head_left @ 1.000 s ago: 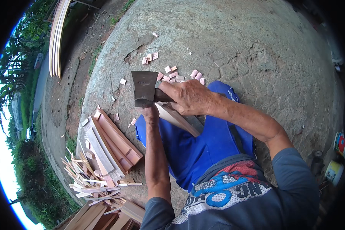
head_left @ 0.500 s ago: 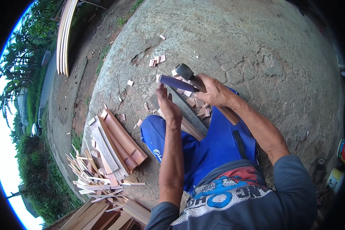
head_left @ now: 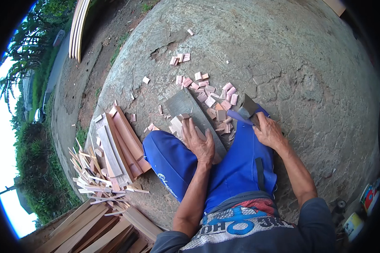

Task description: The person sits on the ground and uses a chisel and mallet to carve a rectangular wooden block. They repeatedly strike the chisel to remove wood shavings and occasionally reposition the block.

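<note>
My left hand (head_left: 198,141) has its fingers stretched out and rests on pale wood pieces (head_left: 176,126) lying along a long grey board (head_left: 185,101) between my knees. Closed above my right thigh, my right hand (head_left: 269,131) grips a dark-headed hammer (head_left: 249,106) together with a flat, blue-tinted blade (head_left: 239,117). Their handles are mostly hidden by the hand. Several small cut wood blocks (head_left: 210,101) lie scattered just past the board and along its right side.
To my left, reddish profiled wood strips (head_left: 128,141) lie beside a heap of thin offcuts (head_left: 95,177). Longer planks (head_left: 93,227) fill the lower left. Long strips (head_left: 78,29) stand at the far left. Cans (head_left: 354,223) stand at the right edge of the cracked concrete (head_left: 308,84).
My right hand has drawn the hammer and blade back to the right, away from the board. My left hand has come down and nearer, from the blade's tip onto the wood pieces.
</note>
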Demonstrator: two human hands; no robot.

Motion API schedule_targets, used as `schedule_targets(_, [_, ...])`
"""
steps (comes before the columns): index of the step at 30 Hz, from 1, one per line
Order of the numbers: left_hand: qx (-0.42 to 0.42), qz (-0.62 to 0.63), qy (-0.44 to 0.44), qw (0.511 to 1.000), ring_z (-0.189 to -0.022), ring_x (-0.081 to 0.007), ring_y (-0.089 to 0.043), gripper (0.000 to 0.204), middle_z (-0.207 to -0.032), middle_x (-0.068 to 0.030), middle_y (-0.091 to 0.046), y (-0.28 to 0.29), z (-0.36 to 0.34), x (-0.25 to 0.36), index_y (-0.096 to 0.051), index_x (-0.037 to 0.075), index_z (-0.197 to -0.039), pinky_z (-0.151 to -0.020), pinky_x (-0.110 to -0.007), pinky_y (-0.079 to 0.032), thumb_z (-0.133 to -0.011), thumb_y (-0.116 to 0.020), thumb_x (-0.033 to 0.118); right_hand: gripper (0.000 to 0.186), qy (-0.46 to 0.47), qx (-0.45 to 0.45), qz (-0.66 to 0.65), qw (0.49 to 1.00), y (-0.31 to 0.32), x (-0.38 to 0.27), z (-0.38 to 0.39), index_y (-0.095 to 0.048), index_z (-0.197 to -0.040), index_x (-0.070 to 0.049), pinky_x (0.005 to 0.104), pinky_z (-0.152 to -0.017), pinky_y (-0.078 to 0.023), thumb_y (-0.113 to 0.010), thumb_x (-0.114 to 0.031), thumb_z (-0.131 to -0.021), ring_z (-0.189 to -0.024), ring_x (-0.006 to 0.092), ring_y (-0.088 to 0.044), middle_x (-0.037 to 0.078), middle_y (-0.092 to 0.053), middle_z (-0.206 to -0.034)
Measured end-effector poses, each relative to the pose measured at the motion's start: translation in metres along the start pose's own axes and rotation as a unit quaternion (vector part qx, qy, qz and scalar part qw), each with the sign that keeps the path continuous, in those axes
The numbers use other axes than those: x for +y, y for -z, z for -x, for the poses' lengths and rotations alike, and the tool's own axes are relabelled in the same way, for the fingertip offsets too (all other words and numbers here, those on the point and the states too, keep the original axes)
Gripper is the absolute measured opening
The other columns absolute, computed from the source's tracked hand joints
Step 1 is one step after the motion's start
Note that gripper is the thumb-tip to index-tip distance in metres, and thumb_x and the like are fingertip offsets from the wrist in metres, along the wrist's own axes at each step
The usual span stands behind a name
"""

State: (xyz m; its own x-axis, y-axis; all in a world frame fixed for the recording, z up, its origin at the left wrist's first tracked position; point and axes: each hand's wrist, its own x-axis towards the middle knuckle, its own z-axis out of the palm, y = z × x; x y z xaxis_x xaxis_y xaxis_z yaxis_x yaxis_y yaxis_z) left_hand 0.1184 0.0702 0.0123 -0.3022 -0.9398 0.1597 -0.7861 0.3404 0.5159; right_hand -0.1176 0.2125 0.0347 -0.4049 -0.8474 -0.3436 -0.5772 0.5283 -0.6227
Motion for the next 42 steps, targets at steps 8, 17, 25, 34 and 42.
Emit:
schedule_targets(8, [-0.178,0.235,0.377,0.878,-0.126,-0.0359,-0.061,0.072,-0.137,-0.0283,-0.061,0.014,0.066,-0.069,-0.046,-0.007,-0.147,-0.108,-0.043,-0.047,-0.093,-0.078,0.028,0.039,0.087,-0.077,0.029,0.993,-0.013,0.004,-0.012,-0.047,-0.119,-0.001,0.055,-0.087,-0.052,-0.071,-0.015,-0.091,-0.101,0.0459,-0.066,0.024,-0.067,-0.106])
schedule_targets(17, [0.096,0.481,0.284,0.824,-0.117,-0.0253,-0.063,0.06,-0.131,-0.0121,-0.061,0.052,-0.12,-0.102,-0.045,0.007,-0.143,-0.099,-0.044,-0.055,-0.102,-0.069,0.045,0.041,0.058,-0.122,0.016,0.991,0.0,0.017,-0.027,-0.047,-0.122,-0.001,0.0577,-0.084,-0.053,-0.07,-0.016,-0.092,-0.095,0.0498,-0.067,0.029,-0.068,-0.099])
schedule_targets(25, [-0.092,0.523,0.197,0.825,-0.123,-0.0205,-0.064,0.06,-0.139,-0.0071,-0.064,0.152,-0.246,-0.123,-0.05,0.009,-0.149,-0.103,-0.038,-0.053,-0.103,-0.069,0.041,0.045,0.03,-0.107,0.001,0.994,0.0,0.02,-0.024,-0.047,-0.125,-0.002,0.0587,-0.085,-0.053,-0.071,-0.02,-0.092,-0.098,0.0516,-0.067,0.028,-0.07,-0.104])
schedule_targets(34, [-0.519,-0.198,-0.089,0.827,-0.07,-0.0314,-0.067,0.086,-0.067,-0.0144,-0.063,0.136,-0.247,-0.024,-0.07,0.004,-0.081,-0.066,-0.048,-0.049,-0.078,-0.064,0.089,0.049,-0.047,-0.081,-0.031,0.995,-0.001,0.023,-0.027,-0.046,-0.125,0.001,0.0601,-0.087,-0.052,-0.071,-0.025,-0.092,-0.097,0.0532,-0.068,0.032,-0.07,-0.1])
schedule_targets(42, [-0.726,-0.329,-0.279,0.535,-0.109,-0.0338,-0.073,0.085,-0.109,-0.0109,-0.078,0.023,-0.083,-0.035,-0.082,0.013,-0.106,-0.093,-0.048,-0.057,-0.067,-0.072,0.088,0.047,-0.033,-0.099,-0.05,0.993,-0.003,0.023,-0.03,-0.046,-0.124,0.002,0.0594,-0.089,-0.051,-0.07,-0.024,-0.093,-0.099,0.0549,-0.066,0.035,-0.068,-0.102])
